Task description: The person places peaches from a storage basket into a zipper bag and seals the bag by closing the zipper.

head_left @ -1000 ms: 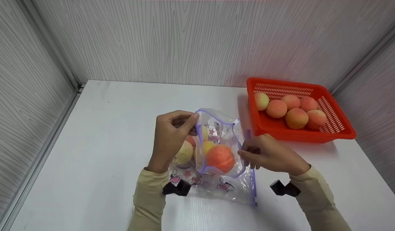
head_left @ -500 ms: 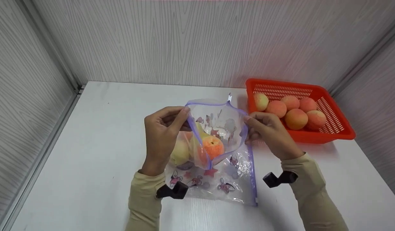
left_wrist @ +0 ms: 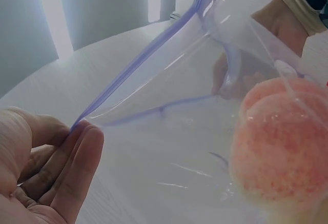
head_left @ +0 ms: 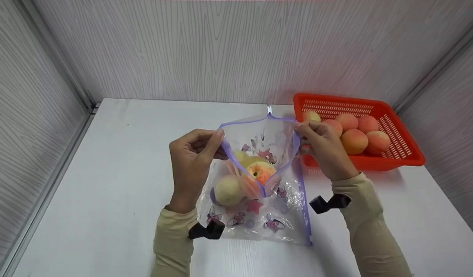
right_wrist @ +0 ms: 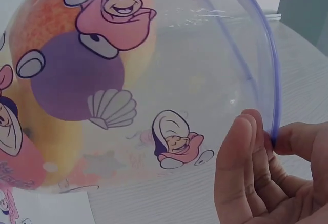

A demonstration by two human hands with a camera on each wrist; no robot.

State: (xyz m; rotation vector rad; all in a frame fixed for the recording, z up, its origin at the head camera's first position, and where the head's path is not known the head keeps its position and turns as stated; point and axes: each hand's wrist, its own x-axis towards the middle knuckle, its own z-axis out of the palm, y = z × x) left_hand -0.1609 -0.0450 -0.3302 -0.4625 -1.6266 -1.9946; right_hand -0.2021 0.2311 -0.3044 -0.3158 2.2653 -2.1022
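A clear zip bag (head_left: 240, 127) with a purple rim and printed cartoon figures hangs open between both hands. My left hand (head_left: 192, 165) pinches the left side of its mouth between thumb and fingers. On the opposite side, my right hand (head_left: 325, 148) pinches the purple rim. Inside the bag, a peach (head_left: 261, 171) and yellowish fruit (head_left: 242, 157) show. In the left wrist view, a pink peach (left_wrist: 279, 142) presses against the plastic. A pale round fruit (head_left: 229, 190) is seen through plastic lower left; which bag it belongs to I cannot tell.
Beneath lies another clear printed zip bag (head_left: 275, 232), flat on the white table (head_left: 113, 184). A red plastic basket (head_left: 407, 148) with several peaches (head_left: 353, 141) stands at the back right, close to my right hand. Pale wood-grain panels (head_left: 205, 50) enclose the table's back and sides.
My right hand has risen up and back, now pinching the rim. The bag's mouth has lifted and spread wider, and the peach inside has shifted. The left hand has moved slightly left.
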